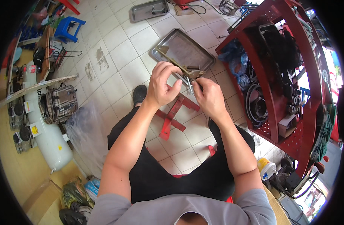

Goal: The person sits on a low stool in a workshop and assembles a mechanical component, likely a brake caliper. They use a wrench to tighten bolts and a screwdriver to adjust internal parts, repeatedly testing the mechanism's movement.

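Observation:
In front of me, a long brass-coloured metal bracket point(176, 65) with a flat tab at its far end is raised over the near edge of a grey metal tray point(206, 51). My right hand point(210, 96) is closed on the bracket's near end, thumb and fingers pinched together. Against that end, between my hands, is a slim silver metal tool point(189, 85). My left hand point(162, 83) has its fingers curled beside the bracket and the tool, the thumb standing apart. What its fingertips grip is hidden.
Below my hands stands a red metal frame point(173, 114) on the tiled floor. A second tray point(149, 11) lies farther off. To the right rises a red shelf rack point(271, 101) with parts; left are a white tank point(53, 144), a checked bag point(62, 103) and a blue stool point(68, 30).

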Available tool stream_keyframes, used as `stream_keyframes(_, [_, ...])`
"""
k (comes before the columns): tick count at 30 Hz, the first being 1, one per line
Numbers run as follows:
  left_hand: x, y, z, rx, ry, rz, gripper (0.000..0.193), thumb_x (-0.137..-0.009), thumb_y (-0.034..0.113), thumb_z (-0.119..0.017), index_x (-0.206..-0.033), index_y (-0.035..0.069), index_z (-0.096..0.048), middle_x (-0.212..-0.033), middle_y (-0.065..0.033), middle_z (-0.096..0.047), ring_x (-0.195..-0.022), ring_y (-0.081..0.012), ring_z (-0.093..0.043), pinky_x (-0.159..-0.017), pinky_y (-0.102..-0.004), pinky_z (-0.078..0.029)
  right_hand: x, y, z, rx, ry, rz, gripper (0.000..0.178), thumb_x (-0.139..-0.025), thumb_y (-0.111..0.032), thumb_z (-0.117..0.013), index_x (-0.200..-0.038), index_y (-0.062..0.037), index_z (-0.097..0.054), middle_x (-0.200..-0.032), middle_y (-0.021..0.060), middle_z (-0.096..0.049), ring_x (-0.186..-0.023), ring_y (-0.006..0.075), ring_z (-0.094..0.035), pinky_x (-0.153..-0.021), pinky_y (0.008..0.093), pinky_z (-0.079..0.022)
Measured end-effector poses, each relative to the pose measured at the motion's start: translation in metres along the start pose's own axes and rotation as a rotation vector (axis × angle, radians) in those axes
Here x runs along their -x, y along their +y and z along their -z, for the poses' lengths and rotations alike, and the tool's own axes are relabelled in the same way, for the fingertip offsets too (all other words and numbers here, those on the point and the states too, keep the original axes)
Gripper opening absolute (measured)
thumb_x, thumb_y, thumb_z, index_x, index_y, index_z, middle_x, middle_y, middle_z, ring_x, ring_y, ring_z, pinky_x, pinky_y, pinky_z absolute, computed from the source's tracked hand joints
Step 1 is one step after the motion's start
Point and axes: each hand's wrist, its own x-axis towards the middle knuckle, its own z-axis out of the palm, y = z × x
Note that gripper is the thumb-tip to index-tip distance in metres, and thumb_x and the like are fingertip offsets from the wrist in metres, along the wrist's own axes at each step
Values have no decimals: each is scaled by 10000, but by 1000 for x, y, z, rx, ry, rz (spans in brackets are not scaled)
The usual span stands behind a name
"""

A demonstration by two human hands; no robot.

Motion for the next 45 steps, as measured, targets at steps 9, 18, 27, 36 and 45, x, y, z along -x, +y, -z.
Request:
stream_keyframes(9, [14, 14, -32, -183, -277, -26, 667, -672, 300, -745, -1239, 59, -489, -1237, -112, -523, -1187, -300, -463, -1041, -446, -309, -4, 4, 26, -180, -95, -165, 257, -770, -193, -552, -735, 49, -632, -589, 205, -554, -526, 296, -567, -557, 362, -462])
stream_keyframes(18, [26, 10, -51, -99, -309, 153, 548, -837, 375, -624, -1195, -18, -490, -920, -153, -614, -854, -332, -569, -805, -409, -415, -11, 33, 22, -262, 53, -400, 489, -868, -427, -574, -842, 58, -631, -585, 90, -576, -538, 152, -535, -530, 312, -421])
stream_keyframes(27, [16, 2, -46, -47, -219, 294, 570, -875, 411, -565, -1214, -40, -486, -806, -170, -622, -791, -325, -599, -768, -403, -420, -7, 36, 14, -667, 18, -212, 447, -906, -407, -533, -1112, -11, -545, -727, 29, -589, -606, 93, -551, -532, 252, -420])
stream_keyframes(36, [10, 12, -38, 93, -156, 399, 590, -789, 322, -707, -1209, -7, -454, -795, -172, -658, -734, -326, -645, -693, -386, -478, -6, 47, 18, -900, -118, -235, 336, -865, -163, -582, -1177, -62, -506, -969, 29, -587, -836, 98, -548, -692, 240, -416])
stream_keyframes(45, [7, 8, -35, 79, -174, 343, 554, -763, 285, -741, -1141, 26, -431, -796, -177, -667, -718, -318, -661, -632, -358, -498, -7, 57, 10, -903, -70, -160, 272, -881, -167, -579, -1113, -43, -506, -1001, 44, -561, -867, 132, -559, -771, 259, -418])
